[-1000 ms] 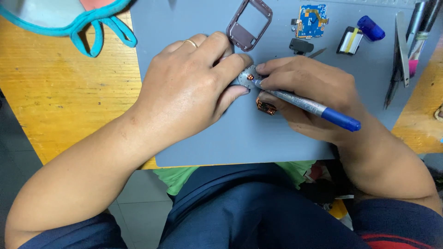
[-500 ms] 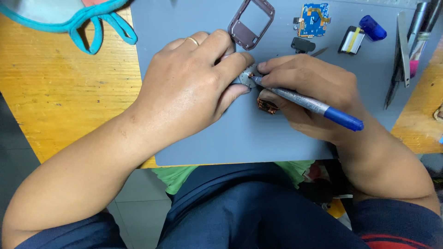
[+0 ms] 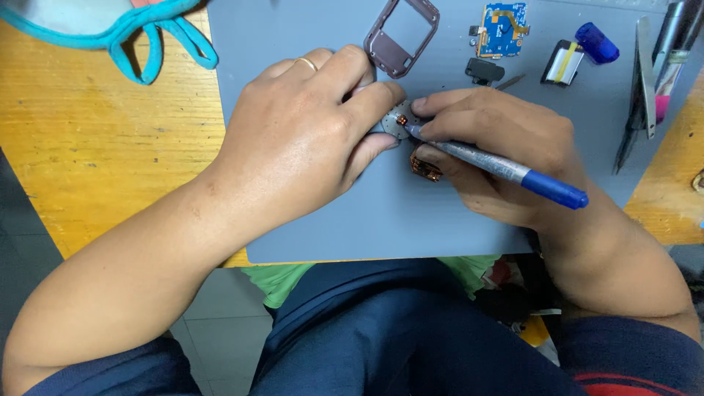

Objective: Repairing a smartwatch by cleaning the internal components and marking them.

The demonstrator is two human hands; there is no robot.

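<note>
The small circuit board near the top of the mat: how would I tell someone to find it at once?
Start at the grey mat on the wooden table and follow its far edge towards the right. The circuit board lies there flat, between the empty purple frame and the blue cap. It alone is blue with gold patches.

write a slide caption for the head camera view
Left hand steadies a small round metal part on a grey mat while the right hand sets a blue-handled screwdriver on it.
</note>
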